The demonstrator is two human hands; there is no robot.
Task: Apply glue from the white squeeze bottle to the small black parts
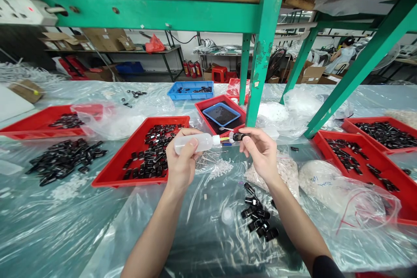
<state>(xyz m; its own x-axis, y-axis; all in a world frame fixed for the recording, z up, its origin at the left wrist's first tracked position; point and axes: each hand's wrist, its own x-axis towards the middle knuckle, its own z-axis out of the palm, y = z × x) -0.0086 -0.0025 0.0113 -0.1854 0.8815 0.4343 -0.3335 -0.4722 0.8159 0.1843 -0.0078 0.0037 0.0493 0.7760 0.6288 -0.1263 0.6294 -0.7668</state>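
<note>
A translucent white squeeze bottle (198, 143) lies sideways in my left hand (184, 156), with its capped nozzle end pointing right. Between the thumb and fingers of my right hand (260, 150) is a small glossy black part (240, 137), held level with the bottle's tip; whether the two touch is hard to tell. Below my right hand, a loose group of similar black parts (257, 213) rests on the plastic-covered table (208, 243). Under the bottle tip are small white pieces (221, 168) and thin metal pins (208, 158).
Red trays of black parts stand at left (130, 180) and right (368, 165). A black pile (65, 160) lies far left. Bags of small pieces (339, 186) sit right of my right hand. A green post (260, 61) rises beyond the hands; a person (342, 56) sits far back.
</note>
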